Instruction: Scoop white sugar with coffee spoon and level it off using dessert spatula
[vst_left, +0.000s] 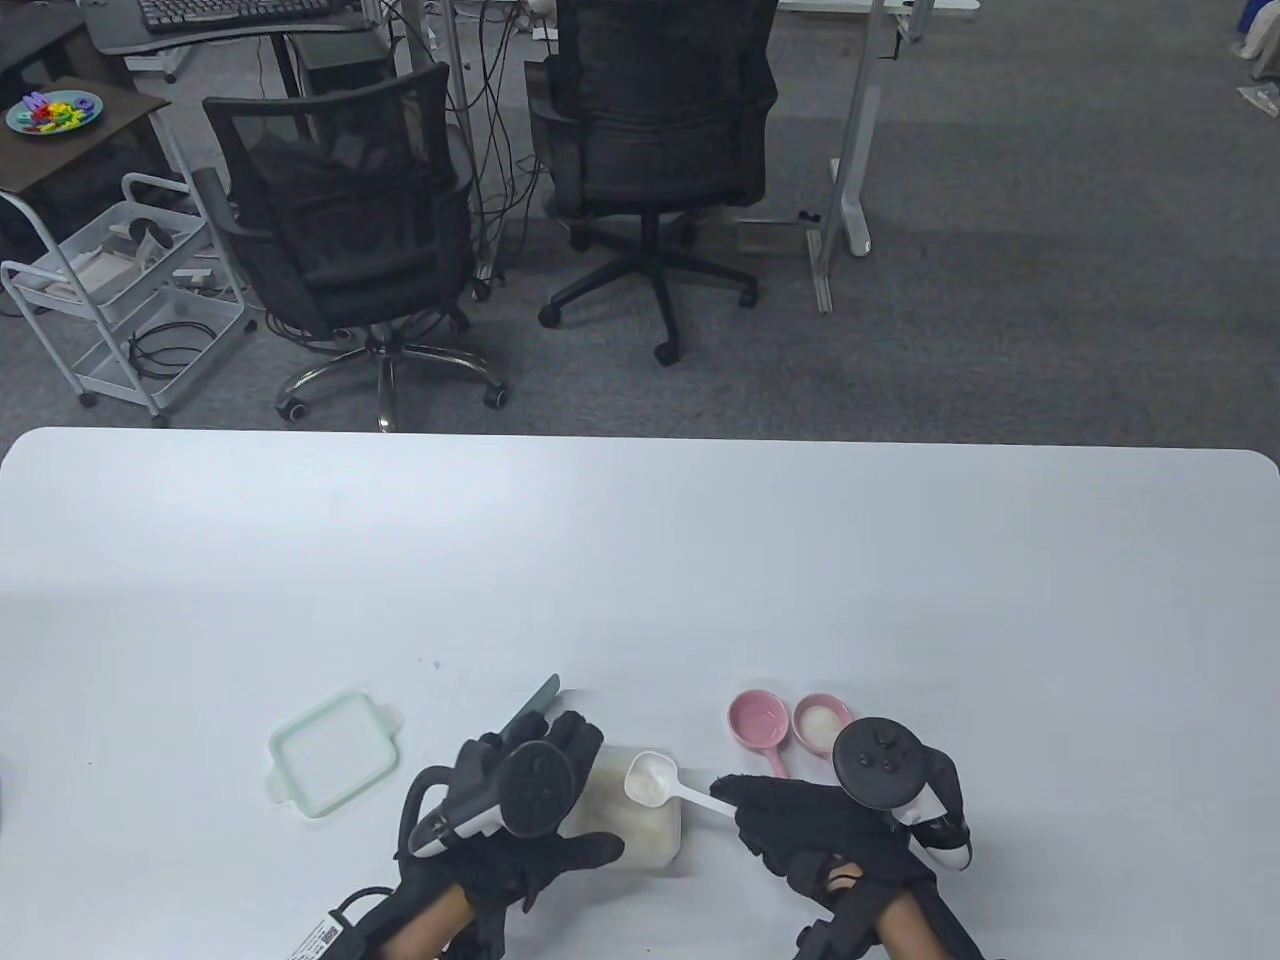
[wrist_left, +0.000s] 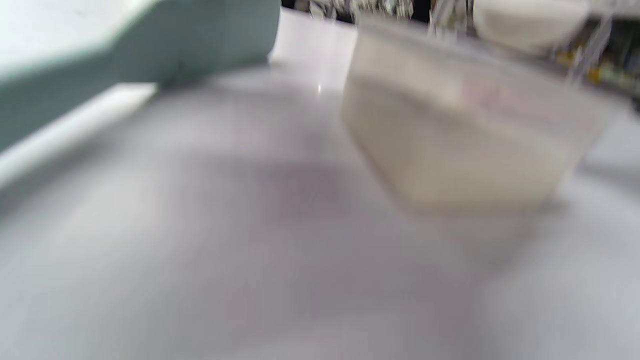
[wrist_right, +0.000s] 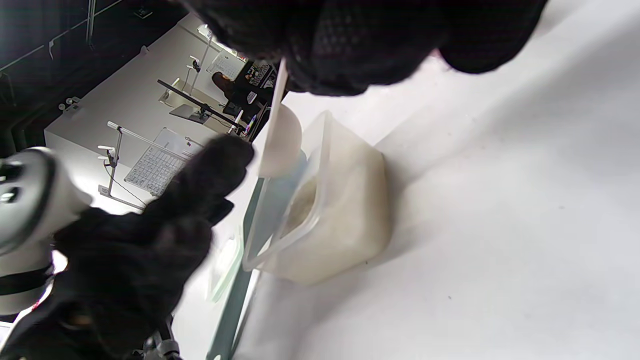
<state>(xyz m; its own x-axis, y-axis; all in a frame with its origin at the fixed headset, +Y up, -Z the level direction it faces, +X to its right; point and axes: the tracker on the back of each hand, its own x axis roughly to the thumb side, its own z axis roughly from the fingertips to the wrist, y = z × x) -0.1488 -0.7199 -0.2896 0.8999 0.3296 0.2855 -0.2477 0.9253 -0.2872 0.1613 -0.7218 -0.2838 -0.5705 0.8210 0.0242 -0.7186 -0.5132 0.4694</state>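
Observation:
A clear square container (vst_left: 645, 830) of white sugar stands near the table's front edge between my hands. My right hand (vst_left: 800, 820) grips the handle of a white coffee spoon (vst_left: 655, 780) and holds its bowl over the container's far side. I cannot tell how much sugar is in the spoon. My left hand (vst_left: 530, 790) grips a pale green dessert spatula (vst_left: 540, 697), whose blade points away just left of the container. The right wrist view shows the spoon (wrist_right: 280, 135) above the container (wrist_right: 345, 210), with the spatula (wrist_right: 235, 300) and my left hand (wrist_right: 150, 240) beyond. The left wrist view is blurred.
A pale green lid (vst_left: 335, 752) lies left of my left hand. Two small pink dishes (vst_left: 757, 720) (vst_left: 822, 722) sit behind my right hand; the right one holds something white. Office chairs stand beyond the table's far edge.

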